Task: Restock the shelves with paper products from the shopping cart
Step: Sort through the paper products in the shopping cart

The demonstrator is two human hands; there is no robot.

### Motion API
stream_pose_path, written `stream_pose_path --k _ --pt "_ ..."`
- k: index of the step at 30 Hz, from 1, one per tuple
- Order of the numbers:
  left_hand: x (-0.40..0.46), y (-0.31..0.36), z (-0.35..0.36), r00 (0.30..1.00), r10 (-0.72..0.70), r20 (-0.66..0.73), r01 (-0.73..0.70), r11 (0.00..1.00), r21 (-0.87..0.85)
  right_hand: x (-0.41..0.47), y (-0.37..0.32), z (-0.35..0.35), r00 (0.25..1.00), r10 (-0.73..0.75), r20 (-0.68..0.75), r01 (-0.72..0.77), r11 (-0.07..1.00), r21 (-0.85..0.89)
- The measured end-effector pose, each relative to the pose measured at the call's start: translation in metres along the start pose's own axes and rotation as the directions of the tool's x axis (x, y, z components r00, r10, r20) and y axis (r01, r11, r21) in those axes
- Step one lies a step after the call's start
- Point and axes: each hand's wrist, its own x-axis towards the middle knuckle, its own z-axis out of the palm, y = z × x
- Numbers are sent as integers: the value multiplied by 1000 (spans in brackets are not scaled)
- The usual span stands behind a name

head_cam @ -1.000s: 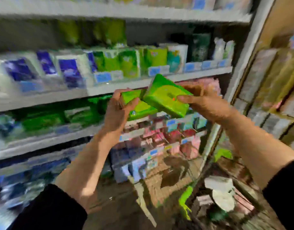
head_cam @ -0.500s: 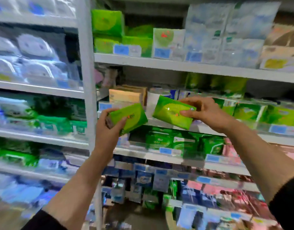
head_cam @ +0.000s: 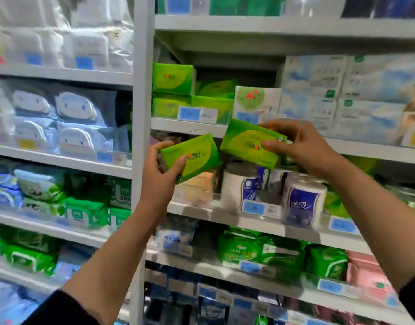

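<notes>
My left hand [head_cam: 160, 177] grips a green tissue pack [head_cam: 194, 157] by its left end, tilted up to the right. My right hand [head_cam: 302, 146] holds a second green tissue pack [head_cam: 245, 141] by its right end, thumb across its face. Both packs are raised in front of the shelf [head_cam: 190, 125] that carries matching green tissue packs [head_cam: 172, 78], stacked at its left end. The two held packs almost touch each other. The shopping cart is out of view.
A white upright post [head_cam: 142, 113] divides two shelving bays. White and blue toilet rolls [head_cam: 302, 199] stand on the shelf behind the held packs. A white tissue pack [head_cam: 255, 100] and pale blue packs [head_cam: 342, 95] fill the right of the upper shelf. Green wet wipes [head_cam: 84, 213] sit lower left.
The view has swung up and left from the cart to the shelves. Both hands have carried the green packs higher, up to the shelf with the matching packs, and the packs have come closer together.
</notes>
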Motion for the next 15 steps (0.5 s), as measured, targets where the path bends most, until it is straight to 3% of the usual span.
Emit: stream_pose_path --k 6,15 --pt "44 19 16 993 115 38 -115 993 -12 47 -28 -22 993 -103 -55 97 990 -104" --pt "84 27 7 978 181 -107 -176 983 56 140 -57 -8 946 -301 -122 255 921 -295"
